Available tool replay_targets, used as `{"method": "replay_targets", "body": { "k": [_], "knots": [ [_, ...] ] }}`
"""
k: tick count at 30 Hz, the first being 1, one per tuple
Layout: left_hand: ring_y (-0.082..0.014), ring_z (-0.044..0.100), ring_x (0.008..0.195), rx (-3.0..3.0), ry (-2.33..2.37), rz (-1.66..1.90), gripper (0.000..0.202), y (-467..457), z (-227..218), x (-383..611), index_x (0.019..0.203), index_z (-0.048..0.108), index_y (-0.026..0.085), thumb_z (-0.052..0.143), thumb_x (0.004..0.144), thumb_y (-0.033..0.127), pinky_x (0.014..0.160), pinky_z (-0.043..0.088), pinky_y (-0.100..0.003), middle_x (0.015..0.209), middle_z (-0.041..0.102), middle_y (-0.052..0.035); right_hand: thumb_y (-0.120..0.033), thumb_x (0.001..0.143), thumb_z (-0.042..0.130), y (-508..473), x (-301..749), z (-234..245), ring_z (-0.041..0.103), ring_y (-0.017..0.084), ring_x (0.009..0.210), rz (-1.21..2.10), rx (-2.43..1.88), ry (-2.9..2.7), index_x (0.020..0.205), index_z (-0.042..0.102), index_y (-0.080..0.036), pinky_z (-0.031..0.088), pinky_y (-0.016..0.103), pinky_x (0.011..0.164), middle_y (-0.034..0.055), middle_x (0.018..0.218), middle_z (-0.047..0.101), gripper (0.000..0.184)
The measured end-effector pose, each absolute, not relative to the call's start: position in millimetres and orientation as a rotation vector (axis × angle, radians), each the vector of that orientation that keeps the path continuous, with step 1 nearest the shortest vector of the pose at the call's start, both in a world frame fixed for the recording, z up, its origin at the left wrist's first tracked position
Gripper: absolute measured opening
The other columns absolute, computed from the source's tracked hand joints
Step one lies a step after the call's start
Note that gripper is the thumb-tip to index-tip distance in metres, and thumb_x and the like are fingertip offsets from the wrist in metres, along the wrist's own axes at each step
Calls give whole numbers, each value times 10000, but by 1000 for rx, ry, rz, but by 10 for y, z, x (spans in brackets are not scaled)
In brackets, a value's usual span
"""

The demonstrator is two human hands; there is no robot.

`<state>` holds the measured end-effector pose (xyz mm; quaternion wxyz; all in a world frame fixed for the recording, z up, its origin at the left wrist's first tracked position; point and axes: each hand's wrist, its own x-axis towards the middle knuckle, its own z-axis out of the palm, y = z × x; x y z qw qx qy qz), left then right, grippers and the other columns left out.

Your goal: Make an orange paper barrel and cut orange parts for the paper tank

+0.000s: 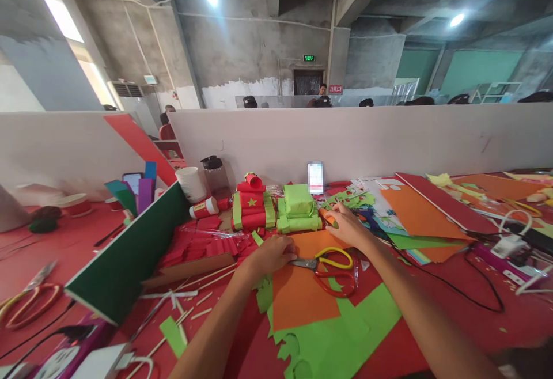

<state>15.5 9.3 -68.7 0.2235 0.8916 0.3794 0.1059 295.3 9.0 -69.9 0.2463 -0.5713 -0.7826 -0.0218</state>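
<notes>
My left hand [273,254] rests on an orange paper sheet [302,295], fingers curled down, right beside the blades of yellow-and-red scissors [330,266]. My right hand [345,224] reaches forward and pinches a small orange paper piece [326,216] beside a green paper tank model [299,207]. A red paper tank with a yellow star [252,203] stands left of the green one. Green paper [345,336] lies under the orange sheet.
A green-and-white board [125,261] leans at the left. A stack of paper cups [190,184], a dark jar [215,175] and a phone [315,177] stand by the white partition [367,137]. Coloured sheets [415,212], cables and a charger [505,246] lie right. Another pair of scissors [30,298] lies far left.
</notes>
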Motion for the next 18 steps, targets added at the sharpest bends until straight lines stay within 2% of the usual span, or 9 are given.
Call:
{"method": "replay_targets", "body": {
  "k": [7, 12, 15, 18],
  "knots": [
    [-192, 613, 781, 2426, 984, 189, 168, 102, -584, 67, 825, 650, 187, 688, 743, 328, 630, 407, -258, 872, 676, -31, -254, 824, 636, 151, 2916, -739, 547, 292, 1113, -132, -1505, -2026, 1212, 607, -212, 437, 420, 1009, 108, 1130, 480, 391],
    [-204, 602, 814, 2431, 994, 167, 144, 91, -524, 26, 818, 647, 192, 696, 713, 278, 655, 412, -266, 889, 657, -32, -241, 830, 610, 181, 2873, -823, 517, 287, 1190, -63, -1485, -2034, 1327, 512, -233, 431, 414, 1032, 106, 1205, 475, 506],
    [-220, 593, 866, 2472, 942, 163, 134, 84, -515, 1, 838, 641, 192, 672, 732, 266, 724, 427, -282, 925, 646, -47, -239, 840, 594, 170, 2869, -771, 485, 302, 1229, -65, -1474, -2019, 1330, 499, -225, 411, 445, 1051, 123, 1253, 477, 499],
    [-211, 591, 858, 2456, 913, 165, 125, 82, -524, -26, 894, 618, 203, 616, 783, 260, 737, 427, -285, 928, 647, -41, -237, 862, 571, 93, 2845, -622, 502, 303, 1209, -57, -1419, -1985, 1262, 548, -233, 409, 467, 1041, 125, 1239, 521, 401]
  ]
}}
